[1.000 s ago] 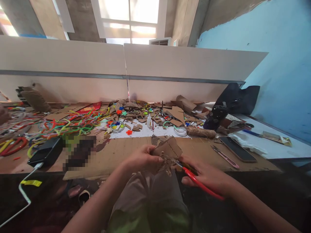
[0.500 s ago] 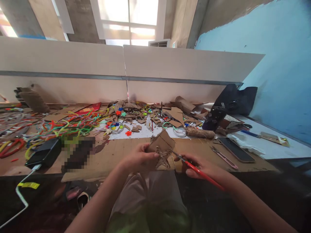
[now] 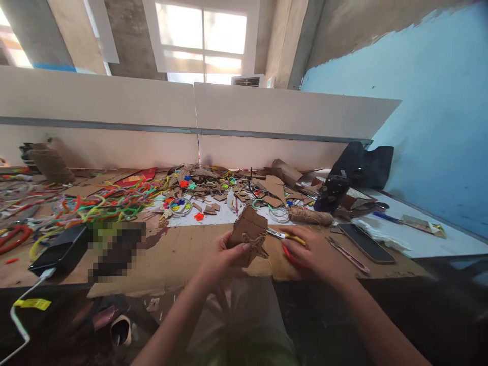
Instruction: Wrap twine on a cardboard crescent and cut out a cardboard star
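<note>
My left hand grips a piece of brown cardboard above the front of the work surface, thumb on its face. A star-shaped twine piece lies against the cardboard's lower part, beside my thumb. My right hand is closed around scissors with red and yellow on the handles. Their metal blades point left, close to the cardboard's right edge; whether they touch it I cannot tell.
A large cardboard sheet lies beneath my hands. To the right are a phone, a pink-handled tool and a twine roll. Colourful pipe cleaners and a black box are at the left; a glue bottle stands behind.
The scissors have turned in my right hand, from slanting down to the right to pointing left at the cardboard's edge. The cardboard has tilted in my left hand. The view has shifted slightly.
</note>
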`<state>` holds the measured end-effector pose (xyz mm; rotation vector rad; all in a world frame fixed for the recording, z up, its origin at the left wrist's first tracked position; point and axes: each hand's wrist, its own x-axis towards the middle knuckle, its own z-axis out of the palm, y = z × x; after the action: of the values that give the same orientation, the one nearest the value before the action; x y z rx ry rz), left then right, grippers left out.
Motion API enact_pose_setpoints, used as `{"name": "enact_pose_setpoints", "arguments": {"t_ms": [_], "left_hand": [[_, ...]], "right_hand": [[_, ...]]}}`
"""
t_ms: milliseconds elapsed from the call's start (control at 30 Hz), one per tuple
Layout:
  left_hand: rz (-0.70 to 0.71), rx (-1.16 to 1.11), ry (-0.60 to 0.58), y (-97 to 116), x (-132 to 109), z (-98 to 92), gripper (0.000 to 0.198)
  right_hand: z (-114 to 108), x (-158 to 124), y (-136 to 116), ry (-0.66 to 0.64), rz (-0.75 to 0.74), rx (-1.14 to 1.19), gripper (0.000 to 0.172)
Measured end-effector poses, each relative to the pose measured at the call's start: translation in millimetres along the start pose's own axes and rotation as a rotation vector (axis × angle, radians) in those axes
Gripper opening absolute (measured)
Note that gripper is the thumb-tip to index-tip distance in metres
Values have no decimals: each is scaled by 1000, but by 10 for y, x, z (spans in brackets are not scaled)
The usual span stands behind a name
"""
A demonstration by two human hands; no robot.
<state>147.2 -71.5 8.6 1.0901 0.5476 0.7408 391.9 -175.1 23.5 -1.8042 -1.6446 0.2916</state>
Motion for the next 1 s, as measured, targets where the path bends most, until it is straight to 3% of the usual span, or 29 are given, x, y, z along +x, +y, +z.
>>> {"name": "enact_pose_setpoints", "arguments": {"t_ms": [100,200,333,500,800,1000], "left_hand": [[34,-2,24,-57,5,86,57],[34,-15,27,-101,-1,138,60],[35,-41,11,-157,12,142,57],[35,-105,23,-254,96,142,58],[66,-191,81,-220,434,187,58],[66,-154,130,-267,493,157,59]], "right_hand": [[153,-9,-260,-88,52,543,53],[321,44,-399,-74,93,834,49],[444,110,-453,53,119,931,38],[536,131,-455,170,112,1014,39],[705,451,-257,252,278,1179,59],[943,540,-174,215,247,1133,49]]}}
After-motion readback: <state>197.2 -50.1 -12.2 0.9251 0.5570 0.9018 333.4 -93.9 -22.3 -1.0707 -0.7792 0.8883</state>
